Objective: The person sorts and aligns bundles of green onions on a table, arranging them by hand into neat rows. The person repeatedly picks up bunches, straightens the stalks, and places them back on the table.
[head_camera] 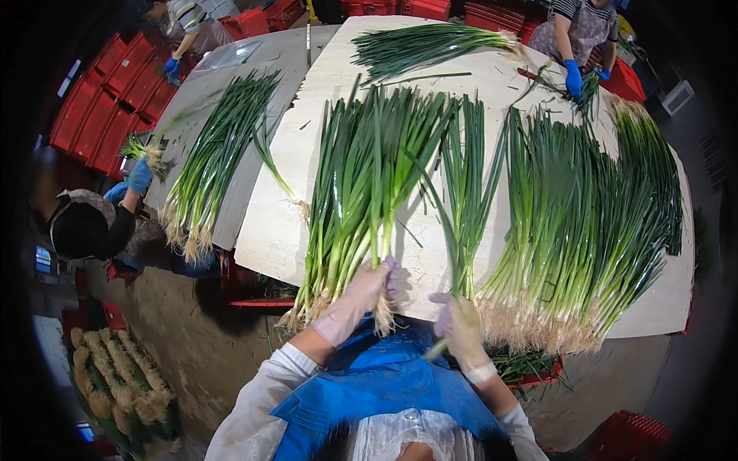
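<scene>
My gloved left hand (369, 288) grips a few green onions by their pale stems, just above the roots, at the front edge of the board table (274, 236). Beside it, a loose bunch of green onions (346, 201) lies with its roots towards me. My gloved right hand (464, 328) is closed on a long green onion leaf (447, 230), blurred by motion, whose lower end sticks out below the fist. Just beyond that hand lies a thin bunch (470, 150). A wide pile of green onions (553, 230) is to its right, roots overhanging the edge.
Another bunch (426, 49) lies across the far side. Three co-workers in blue gloves stand around, one handling onions at a left table (230, 190). Red crates (127, 86) are stacked far left. Below the right edge sits a red crate (533, 377) of leaf scraps. Bundled onions (118, 380) lie lower left.
</scene>
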